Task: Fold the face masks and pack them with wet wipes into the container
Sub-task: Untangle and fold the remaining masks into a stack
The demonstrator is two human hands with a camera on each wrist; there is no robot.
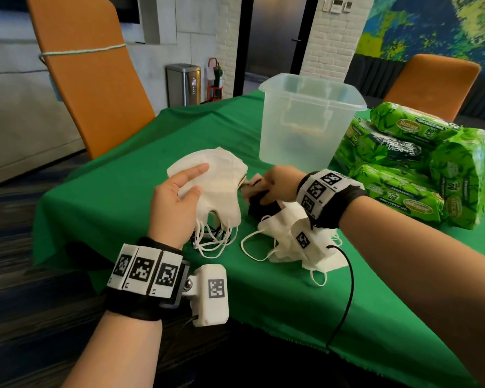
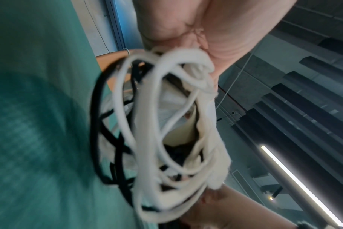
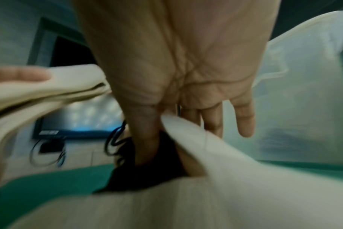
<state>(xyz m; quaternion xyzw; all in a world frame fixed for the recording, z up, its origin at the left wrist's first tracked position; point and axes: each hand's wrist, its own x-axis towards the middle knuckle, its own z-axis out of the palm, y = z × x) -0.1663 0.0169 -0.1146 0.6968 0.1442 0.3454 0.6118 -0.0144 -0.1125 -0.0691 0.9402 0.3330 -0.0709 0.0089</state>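
My left hand [image 1: 189, 182] grips a stack of folded white face masks [image 1: 219, 175] above the table, thumb on top, fingers beneath. The stack's white and black ear loops [image 2: 162, 124] dangle below my palm. My right hand [image 1: 259, 189] pinches the edge of a white mask [image 3: 188, 134] between thumb and fingers, right beside the stack. A black mask [image 1: 263, 207] lies directly under that hand. Several loose white masks [image 1: 289, 245] sit under my right wrist. The clear plastic container [image 1: 305, 119] stands open behind my hands. Green wet wipe packs [image 1: 403, 163] are piled to its right.
A green cloth [image 1: 140, 169] covers the table, whose front edge runs near my forearms. Orange chairs stand at the far left [image 1: 90, 79] and far right [image 1: 431, 82]. A black cable [image 1: 347, 275] trails from my right wrist across the cloth.
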